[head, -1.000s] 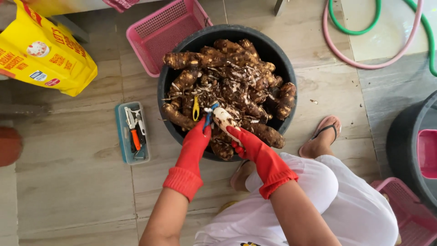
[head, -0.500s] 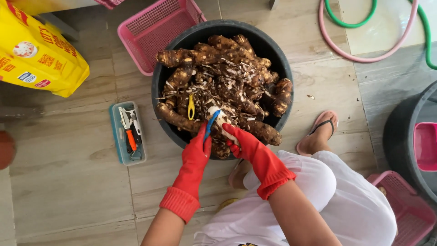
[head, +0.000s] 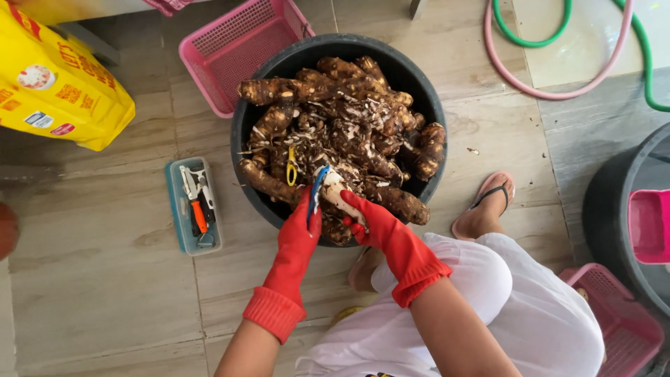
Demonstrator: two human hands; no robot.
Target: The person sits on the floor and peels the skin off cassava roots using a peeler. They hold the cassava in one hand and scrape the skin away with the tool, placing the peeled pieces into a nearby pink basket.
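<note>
Head view: right hand (head: 373,223) clasps a half-peeled pale root (head: 335,190) (brown elsewhere) above the black tub (head: 419,77); left hand (head: 301,227) pinches a blue peeler (head: 317,188).

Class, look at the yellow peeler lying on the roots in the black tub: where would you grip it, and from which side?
Grip the yellow peeler by its looped handle, probably from above: it lies exposed atop the roots, left of both hands, while the tub wall blocks sideways reaches.
</note>
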